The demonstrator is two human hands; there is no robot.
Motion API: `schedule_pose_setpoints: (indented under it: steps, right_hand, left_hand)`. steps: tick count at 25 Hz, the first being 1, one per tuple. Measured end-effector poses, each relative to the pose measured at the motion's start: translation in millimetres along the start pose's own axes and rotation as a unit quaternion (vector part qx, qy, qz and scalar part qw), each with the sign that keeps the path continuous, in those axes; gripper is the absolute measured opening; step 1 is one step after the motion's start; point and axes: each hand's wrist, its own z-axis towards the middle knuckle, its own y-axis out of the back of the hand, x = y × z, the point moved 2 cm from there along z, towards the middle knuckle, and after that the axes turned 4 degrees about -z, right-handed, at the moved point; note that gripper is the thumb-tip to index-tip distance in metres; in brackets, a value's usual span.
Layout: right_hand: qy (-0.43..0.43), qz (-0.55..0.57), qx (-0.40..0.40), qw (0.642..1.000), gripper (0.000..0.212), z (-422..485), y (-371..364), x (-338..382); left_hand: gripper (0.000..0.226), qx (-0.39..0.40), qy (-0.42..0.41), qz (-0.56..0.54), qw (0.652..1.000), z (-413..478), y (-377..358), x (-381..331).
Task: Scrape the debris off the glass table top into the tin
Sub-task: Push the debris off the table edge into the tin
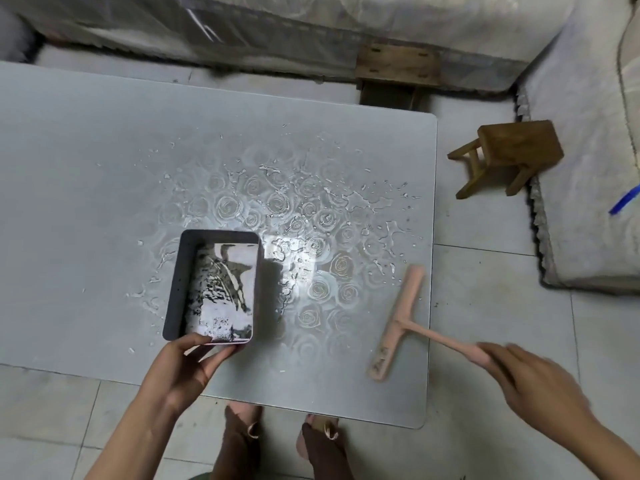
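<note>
Wet glass table top (86, 150) fills centre frame; tin (173, 289) is gripped by left hand (187, 365), pink scraper (398, 320) by right hand (533, 386); wooden stool (512, 150) is seen upper right.

Left hand (187, 362) grips tin (213, 285); right hand (533, 386) holds pink scraper (398, 323) on glass table (86, 202).

Left grip (188, 365) pinches the tin (176, 285), thumb on top — right grip (530, 386), blurred, clasps the scraper (398, 320).
</note>
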Motion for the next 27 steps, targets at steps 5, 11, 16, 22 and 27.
schedule_pose_setpoints:
  steps: [5, 11, 16, 22, 27]
  right_hand:
    - [0.022, 0.003, 0.020, 1.000, 0.032, 38, -17, 68]
    - [0.101, 0.007, -0.011, 0.995, 0.030, 108, 21, 115]
    - [-0.002, -0.032, 0.007, 0.999, 0.031, 98, 51, -14]
    - [0.057, -0.018, 0.026, 0.998, 0.023, 159, 24, 85]
    - [0.050, -0.013, -0.001, 0.999, 0.025, 175, 68, 36]
  left_hand:
    - [0.036, -0.011, 0.002, -0.010, 1.000, -5, -12, 8]
    - [0.036, -0.008, 0.004, -0.033, 0.999, -6, -25, 7]
    - [0.017, -0.011, 0.013, -0.001, 1.000, -4, -33, -1]
    - [0.018, -0.002, 0.024, -0.013, 1.000, 5, -47, -10]
    - [0.017, -0.003, 0.033, -0.007, 0.999, 19, -61, -28]
